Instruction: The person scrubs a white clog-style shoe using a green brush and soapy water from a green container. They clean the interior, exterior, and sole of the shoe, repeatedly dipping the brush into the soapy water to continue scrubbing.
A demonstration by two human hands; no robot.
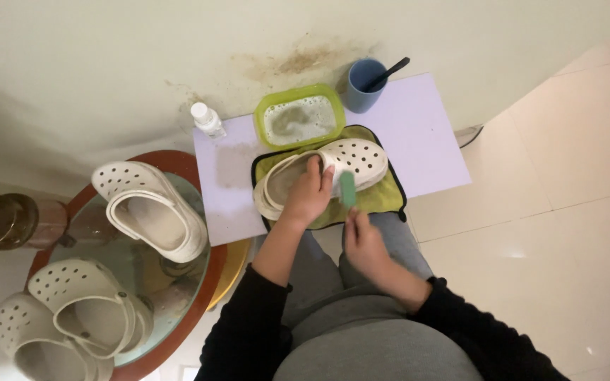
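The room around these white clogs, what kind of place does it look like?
Probably a home room used as a makeshift shoe-washing corner: tiled floor, a low table against the wall, a green tub of soapy water, spare clogs on a glass-topped stand.

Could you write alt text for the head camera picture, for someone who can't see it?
Seen from above, a seated person's left hand steadies a white perforated clog on a green cloth while the right hand holds a small green sponge against its side. A green tub of soapy water sits behind it.
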